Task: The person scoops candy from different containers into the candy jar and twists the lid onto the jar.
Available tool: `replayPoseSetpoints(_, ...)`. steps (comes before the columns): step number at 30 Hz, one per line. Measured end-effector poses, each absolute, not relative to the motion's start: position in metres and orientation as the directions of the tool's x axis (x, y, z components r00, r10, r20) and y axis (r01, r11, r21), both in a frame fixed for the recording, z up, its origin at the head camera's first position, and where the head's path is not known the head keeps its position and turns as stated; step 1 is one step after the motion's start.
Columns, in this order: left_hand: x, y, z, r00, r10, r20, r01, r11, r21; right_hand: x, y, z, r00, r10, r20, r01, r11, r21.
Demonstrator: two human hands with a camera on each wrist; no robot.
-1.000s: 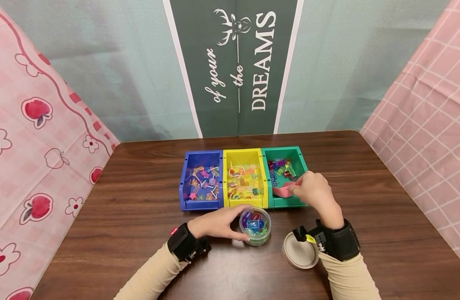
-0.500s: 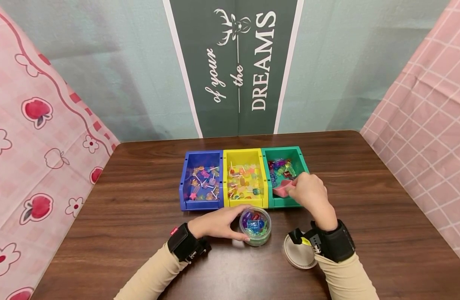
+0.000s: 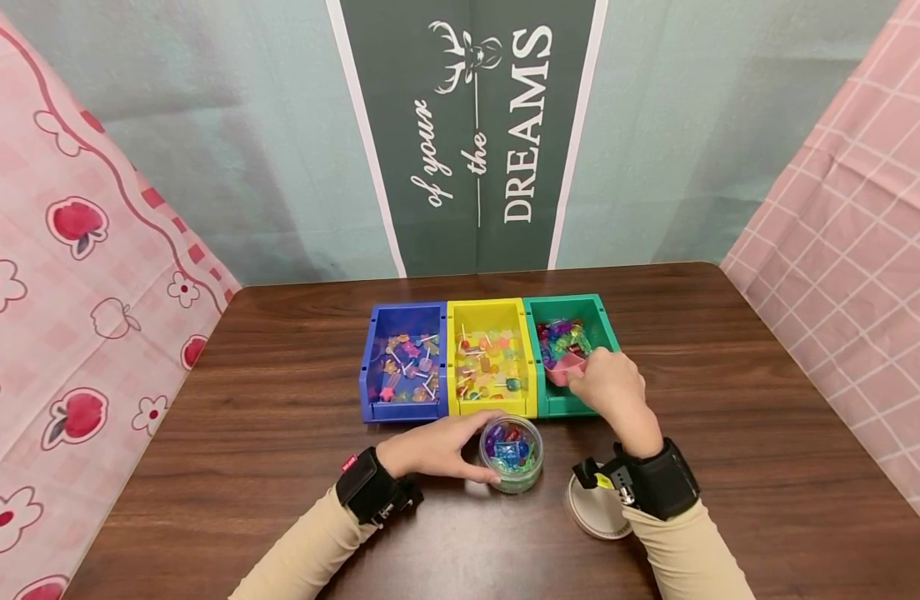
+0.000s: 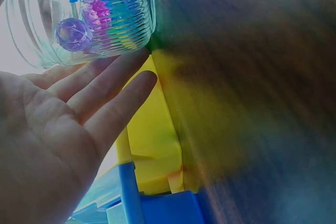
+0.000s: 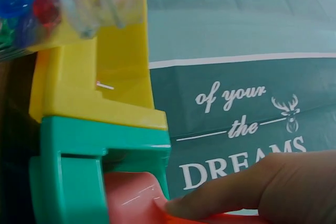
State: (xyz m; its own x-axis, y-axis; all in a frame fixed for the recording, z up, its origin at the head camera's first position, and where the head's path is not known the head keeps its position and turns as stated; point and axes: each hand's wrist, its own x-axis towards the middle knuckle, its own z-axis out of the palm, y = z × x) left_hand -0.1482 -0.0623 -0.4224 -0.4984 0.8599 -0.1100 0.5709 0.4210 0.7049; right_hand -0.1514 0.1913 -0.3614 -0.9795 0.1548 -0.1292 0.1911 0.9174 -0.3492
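My left hand (image 3: 441, 446) holds a clear round jar (image 3: 516, 483), thumb at its near side and fingers at its far side. Through the ribbed glass in the left wrist view, colourful translucent charms show, with a purple bead (image 4: 73, 34) low in the jar. My right hand (image 3: 613, 385) grips the handle of a pink scoop (image 3: 567, 368) inside the green bin (image 3: 580, 405). The scoop's bowl sits low at the bin's near left, against a pile of translucent coloured charms (image 3: 563, 337). In the right wrist view the thumb presses along the handle.
A yellow bin (image 3: 490, 407) and a blue bin (image 3: 404, 411), joined beside the green one, hold small candy-shaped charms. The round lid (image 3: 598, 510) lies on the brown wooden table (image 3: 295, 358) under the right wrist. Cloth (image 3: 655, 125) hangs behind and at both sides.
The right hand has moved a little left with the scoop, whose bowl now lies closer to the charm pile. The left hand and jar have stayed in place.
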Motion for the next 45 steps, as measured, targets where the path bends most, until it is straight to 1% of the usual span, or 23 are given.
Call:
replayPoseSetpoints(7,-0.149,-0.062,-0.423,-0.497,0.861,-0.104,0.574,0.417,0.705,-0.159,0.192,-0.375,-0.978,0.169,-0.123,0.202,0.911,-0.358)
replayPoseSetpoints(13,-0.149,-0.062,-0.423,-0.499,0.86,-0.104,0.57,0.416,0.709,-0.168,0.193,-0.389,-0.987,0.162,0.001,0.149,0.91,-0.387)
replayPoseSetpoints(17,-0.149,-0.062,-0.422,-0.5,0.86,-0.105,0.567,0.416,0.711,-0.172,0.194,-0.398,-0.987,0.157,0.032,0.133,0.912,-0.388)
replayPoseSetpoints(28,-0.148,-0.063,-0.421,-0.502,0.857,-0.113,0.571,0.427,0.701,-0.175,0.197,-0.405,-0.991,0.137,0.014,0.12,0.908,-0.401)
replayPoseSetpoints(38,-0.147,-0.062,-0.421,-0.511,0.853,-0.103,0.59,0.435,0.68,-0.175,0.197,-0.407,-0.994,0.084,0.063,0.054,0.925,-0.375)
replayPoseSetpoints(45,-0.147,-0.062,-0.421,-0.51,0.855,-0.1,0.59,0.432,0.682,-0.175,0.196,-0.406,-0.996,0.094,0.004,0.087,0.928,-0.361)
